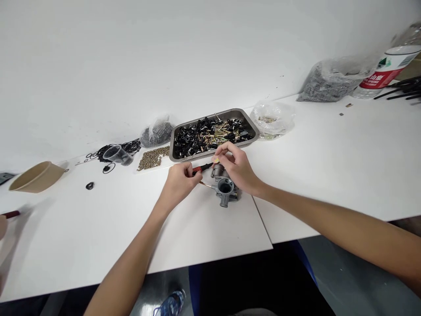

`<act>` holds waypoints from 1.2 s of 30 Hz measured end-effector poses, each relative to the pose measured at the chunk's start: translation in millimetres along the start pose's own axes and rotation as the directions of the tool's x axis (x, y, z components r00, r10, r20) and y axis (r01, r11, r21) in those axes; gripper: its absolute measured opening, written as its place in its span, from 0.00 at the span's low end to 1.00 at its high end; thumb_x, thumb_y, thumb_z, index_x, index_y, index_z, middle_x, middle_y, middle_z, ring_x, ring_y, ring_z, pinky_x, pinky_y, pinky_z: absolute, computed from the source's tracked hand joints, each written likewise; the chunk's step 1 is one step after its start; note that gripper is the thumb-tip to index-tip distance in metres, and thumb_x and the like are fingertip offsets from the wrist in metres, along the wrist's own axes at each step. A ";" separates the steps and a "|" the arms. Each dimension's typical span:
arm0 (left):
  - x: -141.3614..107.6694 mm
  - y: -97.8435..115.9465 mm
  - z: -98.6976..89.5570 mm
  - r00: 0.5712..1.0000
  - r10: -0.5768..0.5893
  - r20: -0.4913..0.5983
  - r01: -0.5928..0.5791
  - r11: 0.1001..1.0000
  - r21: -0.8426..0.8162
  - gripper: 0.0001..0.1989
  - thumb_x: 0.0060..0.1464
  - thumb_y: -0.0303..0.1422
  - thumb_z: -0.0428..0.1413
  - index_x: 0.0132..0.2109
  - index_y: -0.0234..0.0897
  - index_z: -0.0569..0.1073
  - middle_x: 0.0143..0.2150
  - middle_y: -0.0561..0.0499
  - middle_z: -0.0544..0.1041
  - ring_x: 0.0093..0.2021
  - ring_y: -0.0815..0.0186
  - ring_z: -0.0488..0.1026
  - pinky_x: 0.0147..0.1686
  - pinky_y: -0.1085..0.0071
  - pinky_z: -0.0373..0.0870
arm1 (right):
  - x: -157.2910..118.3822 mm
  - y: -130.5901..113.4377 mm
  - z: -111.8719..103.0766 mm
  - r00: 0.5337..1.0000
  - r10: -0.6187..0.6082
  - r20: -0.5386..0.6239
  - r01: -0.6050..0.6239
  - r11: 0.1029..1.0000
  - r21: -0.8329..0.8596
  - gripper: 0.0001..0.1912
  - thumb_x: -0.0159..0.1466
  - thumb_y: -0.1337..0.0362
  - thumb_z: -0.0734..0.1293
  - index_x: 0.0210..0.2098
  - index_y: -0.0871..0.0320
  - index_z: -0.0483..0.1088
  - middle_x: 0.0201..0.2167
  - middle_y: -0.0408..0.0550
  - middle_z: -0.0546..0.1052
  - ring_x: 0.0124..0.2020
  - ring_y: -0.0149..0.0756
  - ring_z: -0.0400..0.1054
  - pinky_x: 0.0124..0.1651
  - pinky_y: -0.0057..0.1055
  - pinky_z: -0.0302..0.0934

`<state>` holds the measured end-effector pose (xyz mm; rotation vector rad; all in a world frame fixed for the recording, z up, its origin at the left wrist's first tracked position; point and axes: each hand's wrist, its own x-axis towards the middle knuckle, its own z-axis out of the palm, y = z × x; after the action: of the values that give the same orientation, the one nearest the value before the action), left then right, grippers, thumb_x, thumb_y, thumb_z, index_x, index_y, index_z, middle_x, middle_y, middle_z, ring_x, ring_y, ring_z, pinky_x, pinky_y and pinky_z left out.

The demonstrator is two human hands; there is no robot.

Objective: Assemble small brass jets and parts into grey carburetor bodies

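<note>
A grey metal carburetor [226, 188] stands on the white table with its round bore facing up. My left hand [182, 179] is closed at its left, around a slim red-and-black tool [201, 168] whose exact kind I cannot make out. A thin brass-coloured rod [206, 184] runs between the left fingers and the carburetor's side. Over the back of the carburetor, my right hand [237, 169] pinches a small yellowish piece [216, 160] between thumb and fingers. The right hand partly covers the carburetor's rear and right side.
Behind the hands sits a metal tray [210, 155] of black and brass parts. Brass fittings [153, 158], a plastic cup [117, 154], black rings [90, 185] and a paper bowl [37, 177] lie leftward. Bags [271, 120] and a bottle [383, 74] stand right. Another person's hand [2, 226] shows far left.
</note>
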<state>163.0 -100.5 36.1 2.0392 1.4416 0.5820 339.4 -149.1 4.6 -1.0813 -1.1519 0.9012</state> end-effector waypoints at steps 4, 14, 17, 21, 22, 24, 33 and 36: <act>0.5 -0.9 1.4 1.000 0.016 -0.016 -0.016 1.000 -0.011 0.18 0.43 0.32 0.57 0.20 0.37 0.53 0.16 0.58 0.55 0.20 0.75 0.49 0.21 0.74 0.46 | 0.0 -0.4 -0.2 1.000 -0.003 -0.005 0.003 1.000 -0.005 0.02 0.64 0.64 0.63 0.35 0.54 0.64 0.32 0.42 0.75 0.28 0.29 0.66 0.30 0.28 0.62; -0.7 1.0 -2.2 0.999 -0.021 -0.030 0.019 0.997 -0.080 0.20 0.47 0.39 0.60 0.21 0.37 0.57 0.15 0.57 0.59 0.16 0.75 0.54 0.19 0.75 0.48 | 0.6 -0.4 0.2 1.000 -0.001 -0.023 0.001 1.000 -0.014 0.02 0.64 0.64 0.64 0.34 0.54 0.64 0.32 0.43 0.75 0.28 0.30 0.65 0.28 0.28 0.57; -0.7 1.7 -1.5 0.999 -0.024 -0.023 0.022 0.997 -0.073 0.20 0.48 0.39 0.60 0.21 0.37 0.57 0.14 0.58 0.60 0.15 0.75 0.55 0.18 0.75 0.49 | 0.4 0.1 0.3 1.000 -0.005 -0.030 0.005 1.000 -0.014 0.03 0.64 0.64 0.64 0.34 0.54 0.64 0.32 0.43 0.75 0.28 0.30 0.66 0.28 0.28 0.57; 0.3 0.4 1.3 0.999 -0.036 -0.023 0.034 0.996 -0.077 0.20 0.48 0.38 0.60 0.21 0.37 0.57 0.14 0.58 0.60 0.13 0.76 0.56 0.16 0.76 0.50 | 0.6 0.7 0.5 0.999 -0.011 -0.037 0.011 1.000 -0.012 0.02 0.64 0.64 0.63 0.34 0.55 0.64 0.31 0.43 0.75 0.28 0.29 0.66 0.29 0.28 0.57; 0.5 -0.1 2.0 0.999 -0.042 -0.019 0.040 0.996 -0.084 0.20 0.49 0.38 0.60 0.21 0.38 0.57 0.14 0.58 0.60 0.13 0.75 0.56 0.15 0.76 0.50 | 0.7 0.9 0.5 0.999 -0.012 -0.039 0.012 1.000 -0.010 0.02 0.64 0.65 0.63 0.34 0.55 0.64 0.31 0.43 0.75 0.28 0.29 0.67 0.29 0.28 0.58; 0.6 -0.6 3.1 0.999 -0.047 -0.012 0.046 0.994 -0.098 0.20 0.49 0.39 0.59 0.21 0.38 0.57 0.13 0.58 0.60 0.12 0.74 0.57 0.14 0.75 0.50 | 0.9 1.3 0.4 0.999 -0.015 -0.044 0.015 1.000 -0.007 0.02 0.64 0.66 0.63 0.34 0.55 0.64 0.31 0.43 0.75 0.28 0.29 0.67 0.29 0.28 0.58; -2.3 -2.2 7.5 0.997 0.013 -0.074 -0.016 0.999 -0.042 0.20 0.50 0.38 0.59 0.21 0.37 0.57 0.13 0.58 0.59 0.13 0.75 0.55 0.17 0.76 0.50 | 1.5 3.0 0.5 0.997 -0.030 -0.075 0.031 0.999 0.008 0.02 0.63 0.67 0.63 0.33 0.56 0.65 0.30 0.42 0.75 0.29 0.29 0.69 0.28 0.27 0.58; -2.2 -3.6 8.2 0.995 0.038 -0.092 -0.040 0.999 -0.019 0.20 0.50 0.38 0.58 0.21 0.37 0.57 0.14 0.58 0.59 0.14 0.75 0.55 0.18 0.75 0.49 | 1.7 3.1 1.0 0.995 -0.030 -0.090 0.031 1.000 0.007 0.02 0.63 0.67 0.64 0.33 0.56 0.65 0.30 0.42 0.75 0.29 0.30 0.69 0.30 0.27 0.60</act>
<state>165.1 -103.3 27.6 2.0524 1.4448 0.7116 338.7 -146.6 2.0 -1.0842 -1.0860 0.8249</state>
